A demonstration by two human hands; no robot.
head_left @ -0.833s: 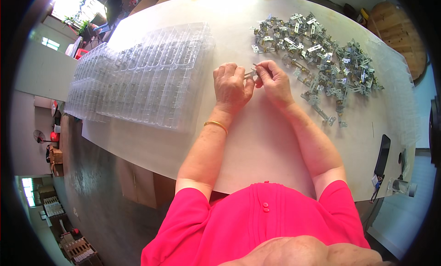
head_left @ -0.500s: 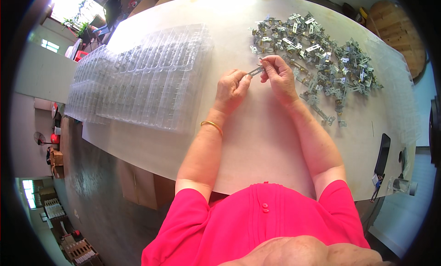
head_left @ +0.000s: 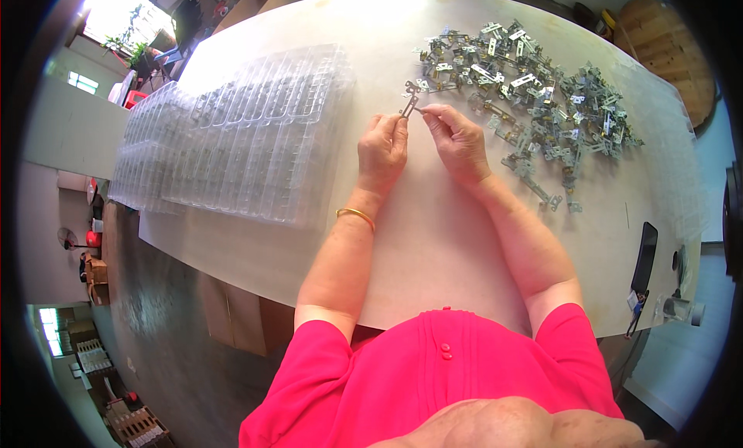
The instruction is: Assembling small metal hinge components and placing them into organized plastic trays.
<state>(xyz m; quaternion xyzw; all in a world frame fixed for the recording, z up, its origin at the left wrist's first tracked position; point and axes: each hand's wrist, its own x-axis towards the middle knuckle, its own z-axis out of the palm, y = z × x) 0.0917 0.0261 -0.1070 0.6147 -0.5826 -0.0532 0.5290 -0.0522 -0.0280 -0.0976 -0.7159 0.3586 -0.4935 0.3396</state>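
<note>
My left hand [head_left: 381, 152] pinches the lower end of a small slotted metal bracket [head_left: 411, 100], which points up and away over the table. Close on its right, my right hand [head_left: 458, 142] has thumb and forefinger pressed together at the bracket's side. A thin dark tip shows at those fingers, too small to name. A loose heap of similar metal brackets [head_left: 534, 84], some with brass-coloured bits, lies beyond and to the right of my right hand.
Stacked clear plastic trays [head_left: 255, 138] with many compartments stand on the left of the pale table [head_left: 433, 270]. More clear trays [head_left: 665, 138] line the right edge. Near there lie a black phone [head_left: 644, 258] and a clear jar [head_left: 681, 312]. A cardboard box [head_left: 236, 312] sits below the table.
The bracket has swung from lying slantwise between both hands to pointing away in my left hand. My right hand has moved slightly left and nearer me, off the bracket's far end.
</note>
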